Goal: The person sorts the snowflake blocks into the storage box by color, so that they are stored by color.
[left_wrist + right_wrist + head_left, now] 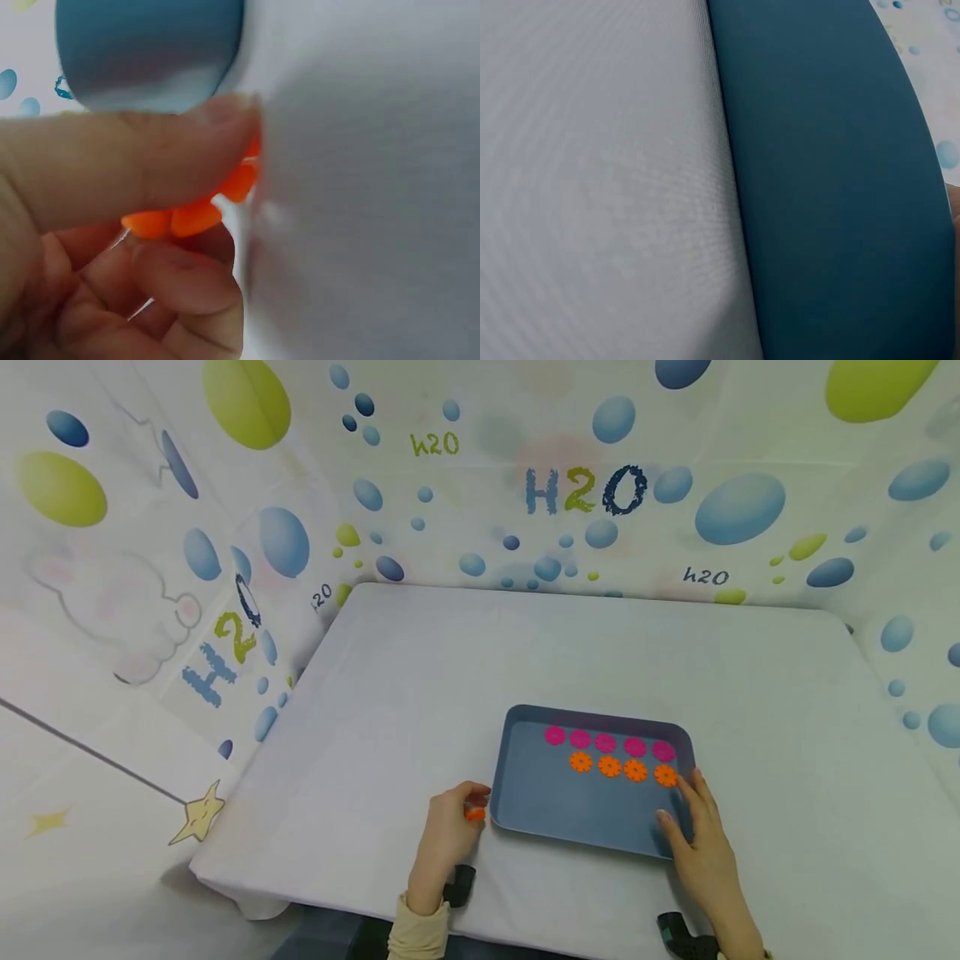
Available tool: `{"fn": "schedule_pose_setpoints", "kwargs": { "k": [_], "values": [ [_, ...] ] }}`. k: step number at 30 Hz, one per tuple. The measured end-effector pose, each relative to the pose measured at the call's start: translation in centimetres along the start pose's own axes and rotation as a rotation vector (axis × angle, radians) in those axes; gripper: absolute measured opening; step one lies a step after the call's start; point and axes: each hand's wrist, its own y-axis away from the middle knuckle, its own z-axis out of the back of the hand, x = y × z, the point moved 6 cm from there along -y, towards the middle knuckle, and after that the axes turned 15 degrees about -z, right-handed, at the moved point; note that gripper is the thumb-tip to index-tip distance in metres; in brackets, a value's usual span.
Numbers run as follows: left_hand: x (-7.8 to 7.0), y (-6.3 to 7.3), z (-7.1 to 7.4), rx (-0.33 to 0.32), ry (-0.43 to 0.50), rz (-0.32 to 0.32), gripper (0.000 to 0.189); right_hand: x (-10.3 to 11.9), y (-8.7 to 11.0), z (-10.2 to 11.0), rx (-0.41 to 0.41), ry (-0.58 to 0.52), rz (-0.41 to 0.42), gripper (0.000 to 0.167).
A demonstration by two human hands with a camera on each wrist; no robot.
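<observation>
A blue-grey rectangular tray [570,818] lies on the table, holding a row of several pink round pieces [605,743] and, below it, a row of several orange flower-shaped pieces [609,767]. Just off the tray's left side, my left hand [447,822] pinches another orange flower-shaped piece [196,218] between thumb and fingers, low over the white cloth. My right hand [702,843] rests at the tray's right rim, fingers extended, with a fingertip beside the rightmost orange piece and the thumb reaching over the tray. The right wrist view shows mostly the tray's outer wall [840,180].
A white cloth [390,693] covers the table around the tray. Behind it and to the left hang white sheets [480,527] printed with blue and green bubbles. The table's front edge runs close under both wrists, each wearing a black camera.
</observation>
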Motion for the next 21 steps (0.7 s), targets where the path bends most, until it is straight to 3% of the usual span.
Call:
{"fn": "schedule_pose_setpoints", "kwargs": {
  "k": [3,11,16,21],
  "values": [
    [0.4,0.0,0.1,-0.012,0.018,0.051,0.026,-0.1,0.0,0.0,0.004,-0.004,-0.002,0.061],
    [-0.4,-1.8,2.4,-0.16,0.074,0.107,0.023,-0.3,-0.2,0.1,0.005,-0.006,-0.003,0.061],
    [-2.1,-3.9,3.1,-0.185,0.221,0.1,0.031,-0.2,-0.3,0.2,0.003,-0.005,-0.002,0.06],
    [-3.7,-6.6,1.9,-0.154,0.402,0.054,0.031,-0.2,-0.5,0.3,0.008,-0.014,0.001,0.06]
  ]
}}
